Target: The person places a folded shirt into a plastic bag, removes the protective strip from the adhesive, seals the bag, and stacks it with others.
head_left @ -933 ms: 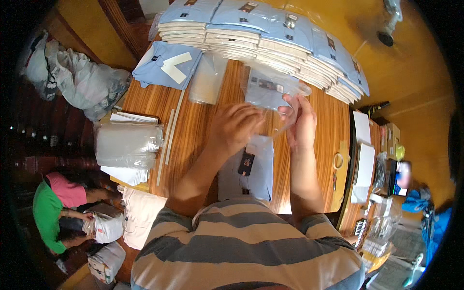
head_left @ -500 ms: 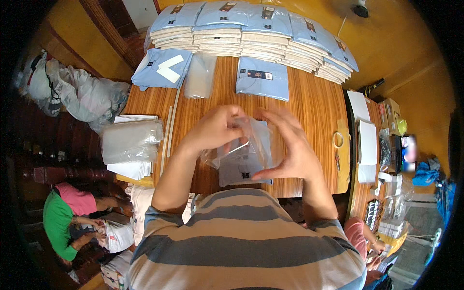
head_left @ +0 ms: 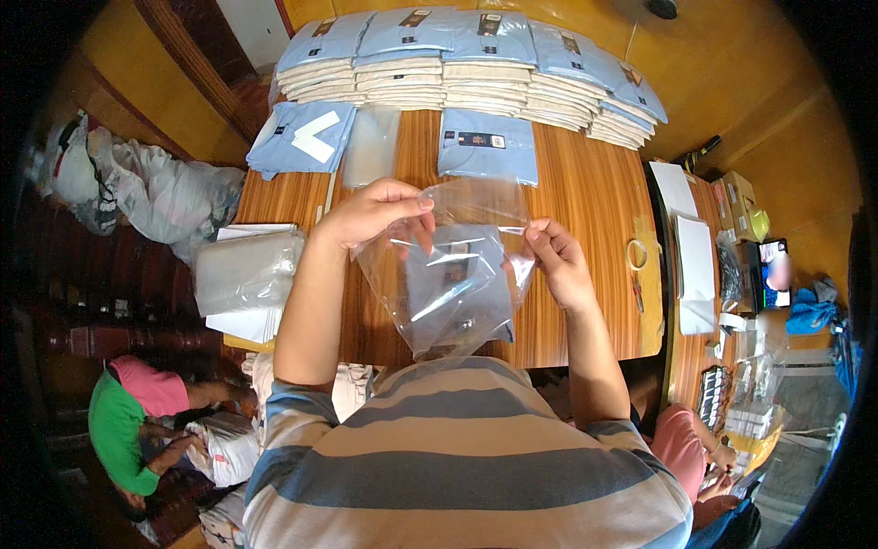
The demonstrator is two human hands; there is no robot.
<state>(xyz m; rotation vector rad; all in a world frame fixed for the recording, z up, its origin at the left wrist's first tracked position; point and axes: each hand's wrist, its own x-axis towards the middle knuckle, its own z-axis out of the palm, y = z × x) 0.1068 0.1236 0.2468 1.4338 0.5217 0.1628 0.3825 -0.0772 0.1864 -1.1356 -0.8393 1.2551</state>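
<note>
Stretched between my two hands is a clear plastic bag (head_left: 439,316), its film glinting. My left hand (head_left: 389,210) pinches its upper left edge, with some fingers behind the film. At the right edge, my right hand (head_left: 556,256) grips the bag between thumb and fingertips. Under the film, on the wooden table (head_left: 594,210), lies a folded light-blue garment (head_left: 462,252), seen through the plastic. Beyond my hands rests a bagged blue folded shirt (head_left: 487,146) with a dark tag. To its left is a pile of flat clear bags (head_left: 370,146).
Stacked bagged garments (head_left: 485,87) line the far edge. White strips (head_left: 315,137) lie on blue folded garments (head_left: 283,160) at the far left. A thick bundle of plastic bags (head_left: 249,273) sits left. A tape roll (head_left: 637,254) and scissors (head_left: 638,293) lie right. Two people work nearby.
The crumpled bag has been opened out and spread over the folded garment. My right hand has gone from spread fingers to pinching the bag's edge, and my left hand has shifted slightly outward.
</note>
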